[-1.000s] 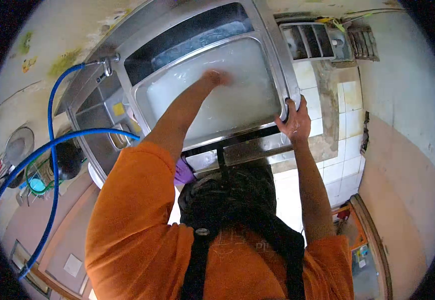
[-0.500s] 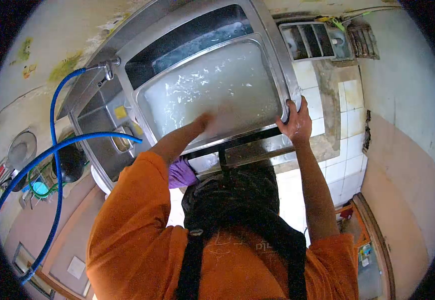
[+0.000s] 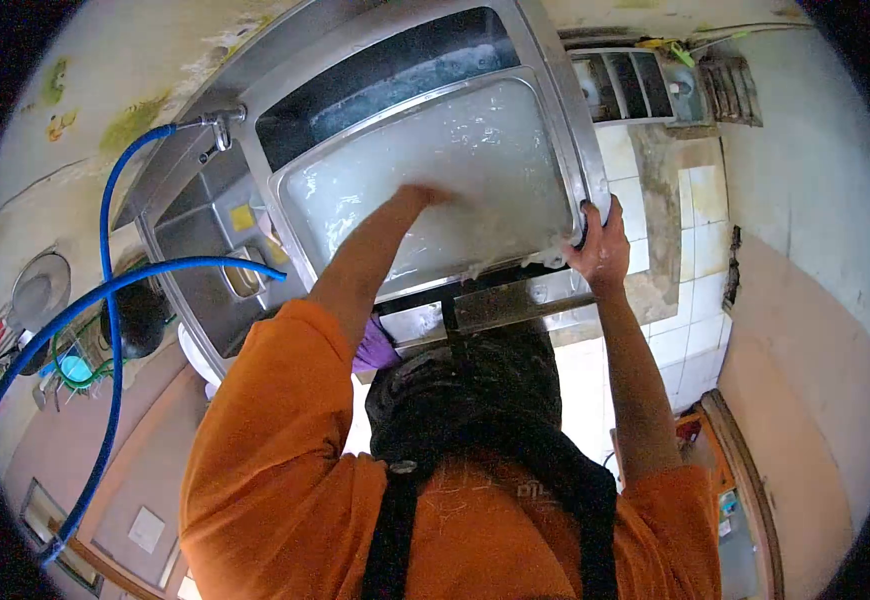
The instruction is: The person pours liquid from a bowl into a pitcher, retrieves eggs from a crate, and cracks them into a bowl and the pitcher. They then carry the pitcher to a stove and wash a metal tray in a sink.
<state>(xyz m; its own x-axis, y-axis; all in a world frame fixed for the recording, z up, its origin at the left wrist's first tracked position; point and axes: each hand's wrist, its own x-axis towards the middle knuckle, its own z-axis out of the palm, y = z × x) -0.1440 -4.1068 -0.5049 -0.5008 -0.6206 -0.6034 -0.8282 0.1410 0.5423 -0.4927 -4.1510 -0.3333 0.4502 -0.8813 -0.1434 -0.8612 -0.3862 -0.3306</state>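
Observation:
A large rectangular metal tray point(image 3: 290, 225) of cloudy, foamy water sits over the sink point(image 3: 255, 145). My left hand point(image 3: 423, 193) reaches into this water near the middle of the tray. Its fingers are smeared by motion and partly lost in the murky water, so I cannot see whether they hold anything. At the tray's right near corner, my right hand point(image 3: 605, 248) has its fingers and thumb curled round the metal sink edge point(image 3: 573, 130). Something dark shows between that thumb and fingers. Water spills over the near rim beside it.
At the left, a smaller basin holds a yellow sponge point(image 3: 243, 217) and a small metal dish point(image 3: 243, 278). A blue hose point(image 3: 105, 230) runs from the tap point(image 3: 217, 132). A purple cloth point(image 3: 376, 348) hangs at the near edge. Beyond, right, stands a metal rack point(image 3: 623, 85).
My left hand has moved up and away from the near rim, deeper over the water. Water now splashes over the near edge. My right hand stays on the sink edge.

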